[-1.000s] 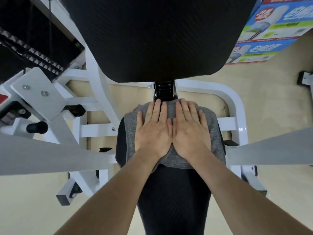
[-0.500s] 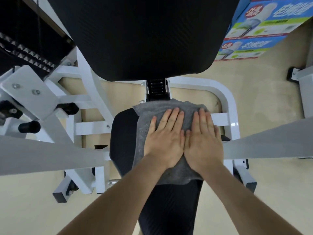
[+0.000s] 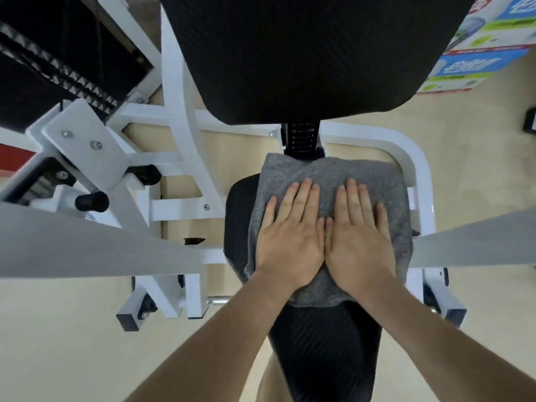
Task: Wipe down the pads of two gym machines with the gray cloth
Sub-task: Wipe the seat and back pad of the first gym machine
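Note:
The gray cloth (image 3: 327,175) lies spread over the back part of the black seat pad (image 3: 324,349) of a white-framed gym machine. My left hand (image 3: 290,239) and my right hand (image 3: 359,242) rest flat on the cloth side by side, thumbs touching, fingers stretched toward the backrest. Neither hand grips the cloth; both palms press on it. The cloth hangs over the seat's right edge, and a strip of bare pad (image 3: 236,221) shows to its left. The large black back pad (image 3: 304,53) fills the top of the view.
White frame tubes (image 3: 417,169) run around the seat. A weight stack (image 3: 43,59) stands at upper left. Two grey bars (image 3: 87,242) cross the view at left and right. Colourful boxes (image 3: 478,47) lie on the beige floor at upper right.
Both hands and the cloth have slid to the right across the seat, baring the pad's left edge. My fingertips now sit further back from the cloth's far edge.

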The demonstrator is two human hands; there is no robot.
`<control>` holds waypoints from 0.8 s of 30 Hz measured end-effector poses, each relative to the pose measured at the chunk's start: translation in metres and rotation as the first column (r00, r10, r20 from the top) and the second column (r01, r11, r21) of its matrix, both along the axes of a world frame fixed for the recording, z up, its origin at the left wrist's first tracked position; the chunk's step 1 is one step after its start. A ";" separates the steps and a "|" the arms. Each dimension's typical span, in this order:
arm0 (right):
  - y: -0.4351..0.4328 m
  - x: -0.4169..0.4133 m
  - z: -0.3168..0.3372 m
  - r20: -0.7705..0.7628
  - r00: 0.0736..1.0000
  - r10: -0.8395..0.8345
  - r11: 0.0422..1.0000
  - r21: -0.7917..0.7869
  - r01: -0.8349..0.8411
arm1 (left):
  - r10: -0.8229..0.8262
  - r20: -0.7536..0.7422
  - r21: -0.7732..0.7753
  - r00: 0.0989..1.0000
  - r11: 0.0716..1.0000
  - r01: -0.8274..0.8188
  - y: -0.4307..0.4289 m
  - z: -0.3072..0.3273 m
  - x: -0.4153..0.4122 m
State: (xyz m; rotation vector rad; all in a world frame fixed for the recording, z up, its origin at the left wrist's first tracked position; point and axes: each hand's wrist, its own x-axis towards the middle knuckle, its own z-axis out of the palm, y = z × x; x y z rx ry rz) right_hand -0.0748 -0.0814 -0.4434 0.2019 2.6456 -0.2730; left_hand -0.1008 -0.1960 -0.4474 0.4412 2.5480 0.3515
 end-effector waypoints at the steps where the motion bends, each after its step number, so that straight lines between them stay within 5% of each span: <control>1: -0.015 0.017 0.007 0.002 0.999 0.044 0.999 -0.017 -0.043 | 0.007 -0.008 -0.027 1.000 1.000 -0.007 -0.017 0.007 0.019; 5: -0.051 0.042 0.021 0.015 0.989 0.149 0.986 -0.071 -0.148 | 0.088 -0.039 -0.092 0.995 0.992 -0.091 -0.061 0.021 0.059; 13: -0.072 -0.065 -0.015 -0.021 0.969 0.246 0.959 -0.142 -0.247 | 0.316 0.052 0.004 0.947 0.949 -0.316 -0.074 -0.017 -0.033; 18: -0.081 -0.102 -0.031 -0.115 0.972 0.206 0.966 -0.132 -0.221 | 0.661 0.239 0.097 0.712 0.713 -0.694 -0.072 -0.027 -0.070; 24: -0.084 -0.064 -0.020 -0.157 0.960 0.234 0.951 -0.169 -0.259 | 0.713 0.159 0.158 0.682 0.664 -0.731 -0.067 -0.013 -0.033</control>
